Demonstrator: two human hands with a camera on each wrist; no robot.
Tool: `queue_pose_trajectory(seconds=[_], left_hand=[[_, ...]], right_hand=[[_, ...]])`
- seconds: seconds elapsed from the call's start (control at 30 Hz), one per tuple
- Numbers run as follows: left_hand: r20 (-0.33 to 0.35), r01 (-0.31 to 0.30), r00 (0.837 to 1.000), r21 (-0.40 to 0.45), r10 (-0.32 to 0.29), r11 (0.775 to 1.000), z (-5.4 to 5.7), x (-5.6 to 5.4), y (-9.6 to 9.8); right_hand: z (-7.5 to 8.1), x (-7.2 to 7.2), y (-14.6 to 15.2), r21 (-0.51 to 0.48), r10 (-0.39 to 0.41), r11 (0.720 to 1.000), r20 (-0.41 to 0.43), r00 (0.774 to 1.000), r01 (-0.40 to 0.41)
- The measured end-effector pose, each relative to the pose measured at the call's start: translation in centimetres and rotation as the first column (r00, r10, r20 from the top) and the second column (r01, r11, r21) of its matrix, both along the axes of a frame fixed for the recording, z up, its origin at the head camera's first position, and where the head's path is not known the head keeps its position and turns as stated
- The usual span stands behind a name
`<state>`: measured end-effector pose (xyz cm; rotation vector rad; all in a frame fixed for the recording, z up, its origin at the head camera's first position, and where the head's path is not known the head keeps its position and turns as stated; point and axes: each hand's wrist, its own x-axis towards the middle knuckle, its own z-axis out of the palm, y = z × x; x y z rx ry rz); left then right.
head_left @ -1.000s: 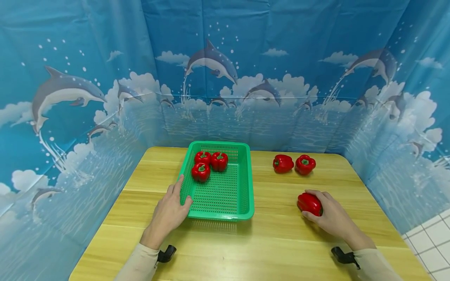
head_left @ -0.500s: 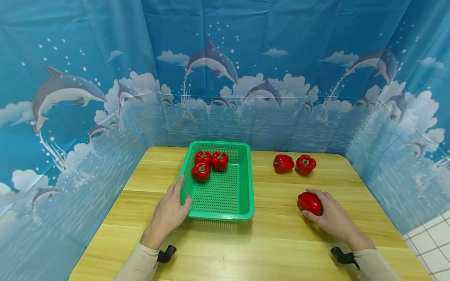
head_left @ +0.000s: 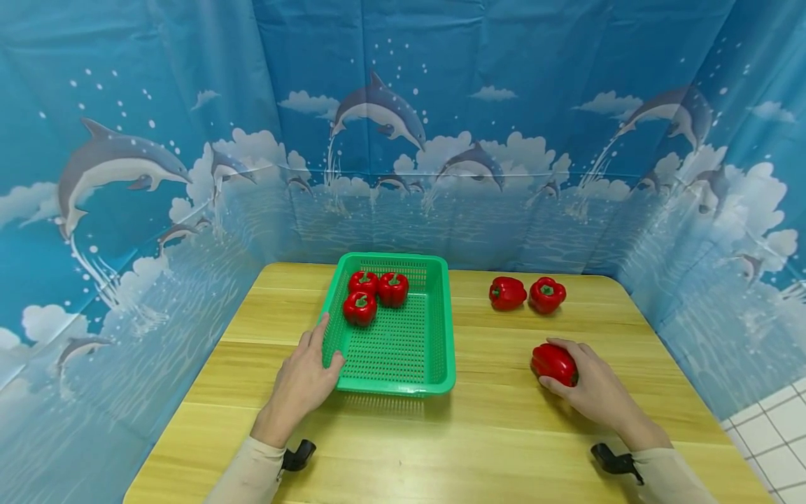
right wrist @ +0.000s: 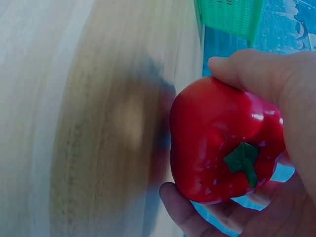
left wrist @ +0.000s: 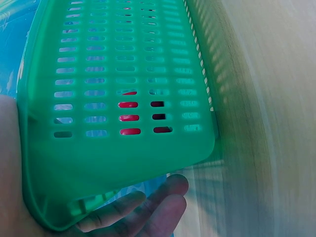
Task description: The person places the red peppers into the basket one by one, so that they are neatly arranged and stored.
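Red pepper [head_left: 553,364] sits in the grip of the right hand [head_left: 590,389], thumb and fingers parted to its width and curved around it; whether it touches the table [head_left: 504,441] cannot be told. Beyond it lie two peppers [head_left: 507,294]. Leftward, the left hand [head_left: 306,378] grips the near left corner of a green basket [head_left: 397,388] containing three peppers [head_left: 393,290].

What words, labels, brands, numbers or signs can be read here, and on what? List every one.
None: no readable text in any view.
The green basket, the red bell pepper in the right hand and the wooden table show no lettering on their visible sides.
The blue curtain bears printed pictures only.
The black wrist mounts: any markings there are too small to read.
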<state>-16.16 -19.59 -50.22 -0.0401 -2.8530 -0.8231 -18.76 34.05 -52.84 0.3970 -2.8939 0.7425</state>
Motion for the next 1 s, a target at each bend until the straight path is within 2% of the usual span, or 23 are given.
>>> queue_pose_trajectory(seconds=[0.73, 1.0], left_hand=[[-0.003, 0.002, 1.000, 0.015, -0.002, 1.000, -0.2, 0.1, 0.0], [-0.001, 0.007, 1.000, 0.022, -0.007, 1.000, -0.2, 0.0, -0.1]], right_hand=[[1.3, 0.1, -2.6, -0.014, 0.023, 1.000, -0.029, 0.999, -0.024], [2.3, 0.1, -4.1, -0.015, 0.054, 0.998, -0.063, 0.997, -0.055]])
